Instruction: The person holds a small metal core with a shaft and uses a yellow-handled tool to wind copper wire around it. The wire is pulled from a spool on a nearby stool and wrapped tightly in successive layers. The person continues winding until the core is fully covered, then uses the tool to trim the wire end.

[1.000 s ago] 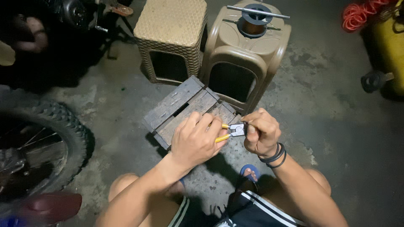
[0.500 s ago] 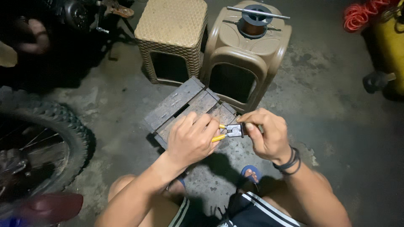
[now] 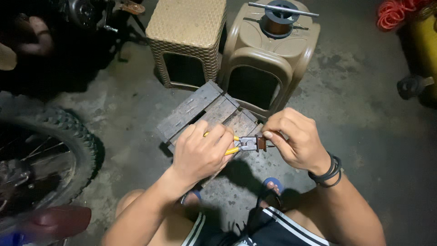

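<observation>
My left hand [image 3: 200, 152] grips yellow-handled pliers [image 3: 243, 144] above a small wooden slat stool [image 3: 195, 107]. The jaws of the pliers clamp a small brownish metal piece [image 3: 261, 143]. My right hand [image 3: 296, 141], with dark bands at the wrist, pinches that same piece between thumb and fingers from the right side. Both hands meet over the near right corner of the wooden stool. Most of the small piece is hidden by my fingers.
Two tan plastic stools [image 3: 189, 41] [image 3: 268, 59] stand behind the wooden one; a spool with a metal rod [image 3: 282, 11] rests on the right one. A motorcycle tyre [image 3: 50, 150] is at left, a red coil [image 3: 393, 13] and a yellow object [image 3: 425, 45] at far right. Concrete floor all around.
My right hand has shifted slightly right and turned on the small piece; the left hand with the pliers stays almost in place.
</observation>
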